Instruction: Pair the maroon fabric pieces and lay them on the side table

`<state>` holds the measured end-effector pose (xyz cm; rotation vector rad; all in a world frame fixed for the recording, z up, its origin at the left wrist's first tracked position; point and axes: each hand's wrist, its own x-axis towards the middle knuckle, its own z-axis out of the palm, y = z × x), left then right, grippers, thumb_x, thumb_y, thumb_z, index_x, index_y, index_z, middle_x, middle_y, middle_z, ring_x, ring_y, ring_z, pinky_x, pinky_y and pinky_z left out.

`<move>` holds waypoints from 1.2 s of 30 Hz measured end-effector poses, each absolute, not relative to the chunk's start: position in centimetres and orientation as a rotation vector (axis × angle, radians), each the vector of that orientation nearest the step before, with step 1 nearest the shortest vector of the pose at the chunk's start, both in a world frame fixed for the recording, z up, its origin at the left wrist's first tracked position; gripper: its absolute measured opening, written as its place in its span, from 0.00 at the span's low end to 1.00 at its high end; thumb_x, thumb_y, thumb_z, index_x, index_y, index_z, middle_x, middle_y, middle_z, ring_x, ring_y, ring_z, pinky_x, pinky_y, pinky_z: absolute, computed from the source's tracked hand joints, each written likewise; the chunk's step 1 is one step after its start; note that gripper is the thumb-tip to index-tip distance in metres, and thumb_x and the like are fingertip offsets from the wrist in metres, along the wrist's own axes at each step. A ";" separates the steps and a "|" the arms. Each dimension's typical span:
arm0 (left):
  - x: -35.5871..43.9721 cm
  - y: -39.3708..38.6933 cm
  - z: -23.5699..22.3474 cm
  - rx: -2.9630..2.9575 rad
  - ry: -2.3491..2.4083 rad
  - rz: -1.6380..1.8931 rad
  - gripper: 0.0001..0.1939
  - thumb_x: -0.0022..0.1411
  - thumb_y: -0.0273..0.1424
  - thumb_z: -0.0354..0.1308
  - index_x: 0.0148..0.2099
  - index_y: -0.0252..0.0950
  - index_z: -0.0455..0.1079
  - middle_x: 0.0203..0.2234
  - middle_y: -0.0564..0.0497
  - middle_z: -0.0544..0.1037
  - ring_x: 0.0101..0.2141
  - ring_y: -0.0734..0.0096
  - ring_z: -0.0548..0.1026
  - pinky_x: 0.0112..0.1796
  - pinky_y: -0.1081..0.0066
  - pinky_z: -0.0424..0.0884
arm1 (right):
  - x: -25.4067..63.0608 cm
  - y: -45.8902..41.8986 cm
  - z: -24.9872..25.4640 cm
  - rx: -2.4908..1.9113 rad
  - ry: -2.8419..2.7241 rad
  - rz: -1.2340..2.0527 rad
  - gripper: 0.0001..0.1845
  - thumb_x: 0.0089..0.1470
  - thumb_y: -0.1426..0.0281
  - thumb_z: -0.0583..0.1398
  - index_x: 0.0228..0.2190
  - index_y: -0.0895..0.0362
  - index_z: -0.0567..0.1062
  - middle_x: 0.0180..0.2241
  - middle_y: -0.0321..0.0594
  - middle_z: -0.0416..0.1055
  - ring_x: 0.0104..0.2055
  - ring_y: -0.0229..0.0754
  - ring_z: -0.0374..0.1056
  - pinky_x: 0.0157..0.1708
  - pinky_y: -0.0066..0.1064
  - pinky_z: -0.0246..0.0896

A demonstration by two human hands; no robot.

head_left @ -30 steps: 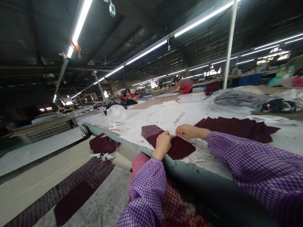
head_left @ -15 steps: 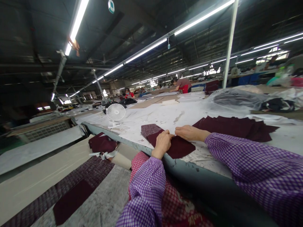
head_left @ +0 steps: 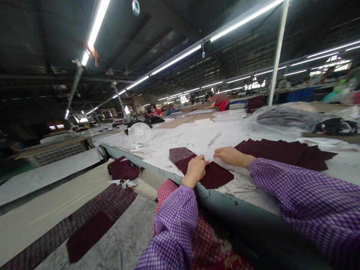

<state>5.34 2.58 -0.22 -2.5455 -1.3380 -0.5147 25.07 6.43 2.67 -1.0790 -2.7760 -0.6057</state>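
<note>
- The white-topped table (head_left: 174,137) fills the middle of the scene, running from the near edge to the far side.
- A long speckled strip (head_left: 115,204) lies at near left, on a lower surface beside the table.
- On the table's right side is a fanned pile of dark maroon pieces (head_left: 287,152), partly behind the right wrist.
- The maroon cloth (head_left: 216,175) being worked on lies at the table's near edge, with a speckled piece (head_left: 180,153) showing at its far left end.
- The white fan (head_left: 140,132) stands farther left.
- The left hand (head_left: 194,170) rests on the maroon cloth, fingers bent; I cannot tell whether they pinch it or only press.
- The right hand (head_left: 232,155) has drawn a little to the right, widening the gap between the hands. Its fingertips are bunched; whether they grip anything small, I cannot tell. So the left hand alone now appears to steady the cloth.
</note>
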 end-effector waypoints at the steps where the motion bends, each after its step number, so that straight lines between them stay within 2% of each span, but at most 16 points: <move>1: 5.4 2.6 -0.3 -2.541 -1.340 -0.514 0.18 0.64 0.24 0.45 0.47 0.42 0.74 0.37 0.47 0.71 0.39 0.63 0.70 0.39 0.67 0.66 | 24.9 6.3 3.0 -1.070 -2.740 -0.527 0.16 0.54 0.81 0.51 0.39 0.59 0.75 0.38 0.45 0.72 0.38 0.42 0.68 0.35 0.29 0.57; 4: 5.4 2.7 -0.3 -2.534 -1.345 -0.522 0.19 0.63 0.23 0.46 0.48 0.43 0.74 0.38 0.47 0.71 0.40 0.63 0.70 0.40 0.67 0.66 | 23.9 5.5 3.6 -0.998 -2.721 -0.345 0.15 0.55 0.78 0.51 0.39 0.60 0.75 0.38 0.46 0.73 0.39 0.41 0.68 0.39 0.29 0.57; 8: 5.1 2.7 -0.2 -2.572 -1.371 -0.566 0.18 0.63 0.24 0.48 0.48 0.45 0.74 0.37 0.48 0.72 0.41 0.66 0.70 0.41 0.70 0.66 | 23.0 4.7 3.1 -1.098 -2.770 -0.339 0.14 0.56 0.77 0.51 0.37 0.60 0.76 0.36 0.46 0.73 0.38 0.43 0.69 0.38 0.30 0.57; 12: 4.0 2.5 -0.5 -2.625 -1.479 -0.820 0.11 0.62 0.30 0.54 0.43 0.42 0.77 0.36 0.50 0.75 0.41 0.68 0.71 0.42 0.71 0.67 | 23.5 4.7 2.6 -1.070 -2.779 -0.268 0.16 0.56 0.77 0.52 0.41 0.58 0.76 0.38 0.45 0.73 0.39 0.42 0.69 0.39 0.29 0.58; 17: 2.1 1.6 -1.6 -2.557 -1.565 -1.126 0.09 0.59 0.27 0.58 0.40 0.40 0.78 0.33 0.51 0.76 0.39 0.69 0.72 0.42 0.70 0.67 | 24.1 5.2 2.7 -0.968 -2.819 -0.163 0.18 0.55 0.78 0.51 0.42 0.57 0.77 0.38 0.44 0.73 0.39 0.41 0.69 0.40 0.28 0.59; 28: 0.8 1.4 -2.1 -2.534 -1.638 -1.150 0.09 0.60 0.27 0.56 0.39 0.40 0.78 0.33 0.50 0.74 0.38 0.68 0.70 0.42 0.68 0.67 | 23.9 4.3 2.9 -0.927 -2.950 -0.247 0.21 0.53 0.81 0.49 0.44 0.60 0.74 0.41 0.51 0.69 0.38 0.43 0.68 0.39 0.31 0.61; 32: 0.7 1.3 -2.2 -2.528 -1.633 -1.164 0.09 0.60 0.27 0.56 0.39 0.40 0.78 0.33 0.50 0.74 0.38 0.68 0.70 0.43 0.69 0.66 | 23.6 4.0 3.1 -0.977 -2.985 -0.289 0.27 0.51 0.83 0.49 0.49 0.56 0.71 0.43 0.50 0.68 0.38 0.42 0.68 0.38 0.31 0.61; 36: 0.9 1.1 -2.2 -2.506 -1.610 -1.131 0.09 0.61 0.28 0.55 0.39 0.39 0.78 0.33 0.50 0.74 0.38 0.68 0.70 0.43 0.69 0.66 | 22.6 3.8 3.5 -1.059 -3.038 -0.406 0.27 0.54 0.80 0.49 0.54 0.52 0.69 0.41 0.49 0.69 0.33 0.40 0.69 0.34 0.30 0.59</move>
